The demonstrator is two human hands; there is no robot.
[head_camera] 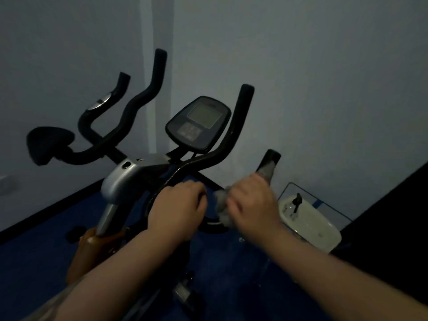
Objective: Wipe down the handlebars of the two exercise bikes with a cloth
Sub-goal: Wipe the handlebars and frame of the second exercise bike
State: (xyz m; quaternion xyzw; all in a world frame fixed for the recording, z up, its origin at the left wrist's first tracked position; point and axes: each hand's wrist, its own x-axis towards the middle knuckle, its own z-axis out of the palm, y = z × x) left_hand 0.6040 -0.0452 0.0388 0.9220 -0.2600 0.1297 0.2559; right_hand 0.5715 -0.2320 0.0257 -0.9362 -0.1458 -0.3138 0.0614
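Here the right hand is wrapped tight around a grey cloth on the near bike's right handlebar. The left hand is closed around the lower handlebar loop, holding the bike steady. The room is dark, so dirty spots are hard to see and could get missed. The cloth is bunched up, so it might slip off the bar. The far bike's handlebars sit behind, untouched.

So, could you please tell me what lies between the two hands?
In the head view, a bunched grey cloth lies between the left hand and right hand, gripped by the right.
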